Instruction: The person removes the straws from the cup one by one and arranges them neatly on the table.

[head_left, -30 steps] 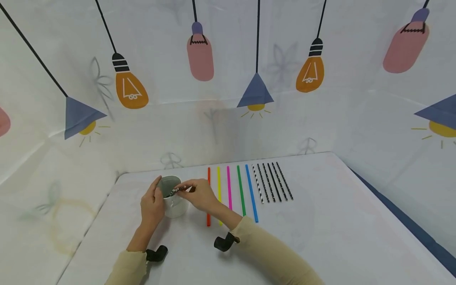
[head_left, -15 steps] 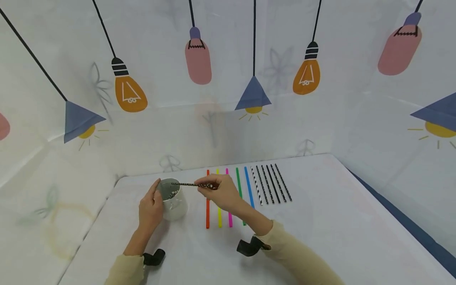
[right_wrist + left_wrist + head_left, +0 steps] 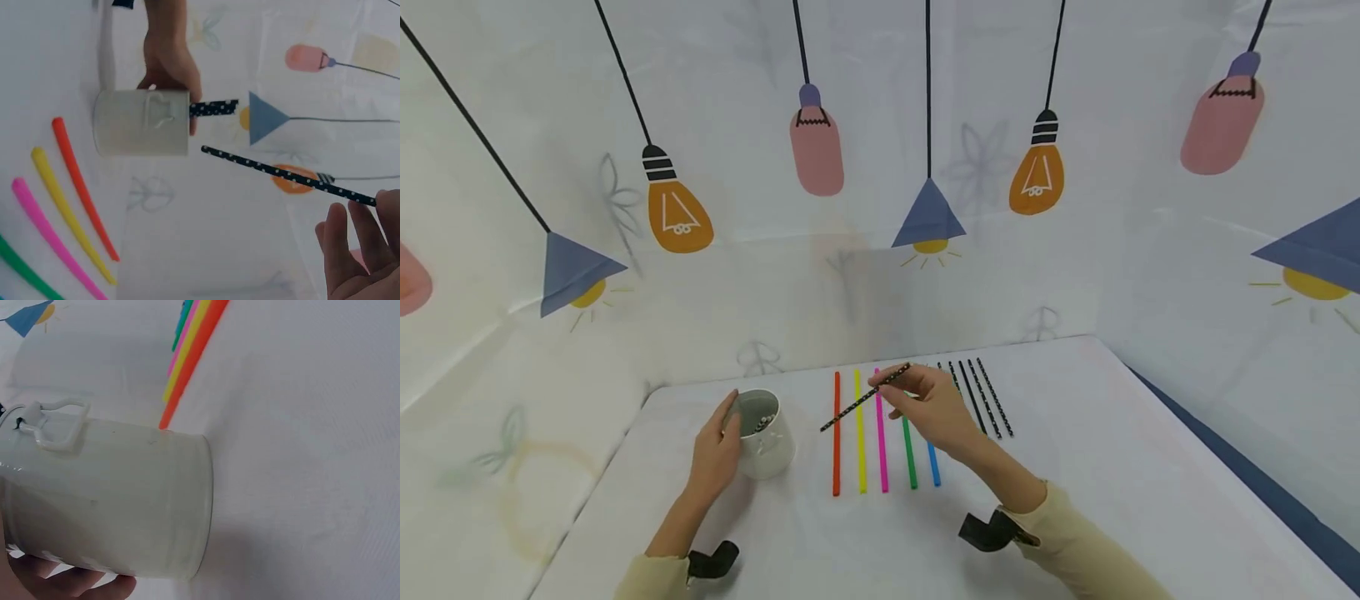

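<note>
My left hand (image 3: 713, 454) grips the side of a whitish metal pot (image 3: 767, 450), its fingers (image 3: 117, 589) wrapped round the far side in the left wrist view. The pot stands upright, a small wire ear on its wall. Several black straws with white dots (image 3: 215, 108) poke out of its mouth. Right of the pot, my right hand (image 3: 936, 408) pinches one end of a black dotted straw (image 3: 865, 398) between thumb and fingers. This straw slants in the air, its free end (image 3: 206, 149) apart from the pot.
Red (image 3: 837, 458), yellow (image 3: 861, 467), pink (image 3: 882, 458), green (image 3: 910, 458) and blue (image 3: 934, 467) straws lie side by side on the white table (image 3: 850, 550). Several black patterned straws (image 3: 988, 392) lie right of them, partly behind my right hand. A printed cloth wall (image 3: 760, 308) stands behind.
My right hand has moved right, away from the pot, drawing the dotted straw out of its mouth and across above the coloured straws. The left hand stays on the pot.
</note>
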A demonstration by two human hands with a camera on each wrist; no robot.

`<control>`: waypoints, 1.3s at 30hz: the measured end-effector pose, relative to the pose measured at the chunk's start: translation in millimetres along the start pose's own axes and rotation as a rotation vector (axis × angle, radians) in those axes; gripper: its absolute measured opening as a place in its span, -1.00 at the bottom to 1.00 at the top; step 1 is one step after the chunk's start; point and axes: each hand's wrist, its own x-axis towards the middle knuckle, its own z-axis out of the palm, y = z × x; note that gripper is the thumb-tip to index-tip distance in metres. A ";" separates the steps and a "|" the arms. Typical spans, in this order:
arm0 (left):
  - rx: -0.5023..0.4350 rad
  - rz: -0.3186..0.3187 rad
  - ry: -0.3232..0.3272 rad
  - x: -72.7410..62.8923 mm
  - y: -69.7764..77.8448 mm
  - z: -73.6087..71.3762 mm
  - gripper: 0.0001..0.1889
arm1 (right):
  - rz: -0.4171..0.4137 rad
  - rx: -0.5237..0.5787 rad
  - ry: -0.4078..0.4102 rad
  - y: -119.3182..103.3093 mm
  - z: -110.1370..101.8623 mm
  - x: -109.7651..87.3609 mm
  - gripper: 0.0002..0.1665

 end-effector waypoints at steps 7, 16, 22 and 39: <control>-0.099 -0.022 -0.140 -2.8 -5.3 -8.5 -0.45 | 0.060 -0.019 0.062 9.1 -41.2 -6.7 -0.70; -0.320 -0.092 -0.180 0.8 -11.2 -6.9 -0.45 | 0.068 -0.086 0.186 31.9 -97.3 -10.3 -0.60; -0.369 -0.157 -0.205 -1.2 -8.6 -10.6 -0.42 | 0.077 -0.217 0.231 62.9 -134.0 -9.3 -0.72; -0.394 -0.203 -0.272 -3.0 -6.8 -16.2 -0.36 | 0.410 -0.494 0.270 133.8 -193.9 -4.4 -0.58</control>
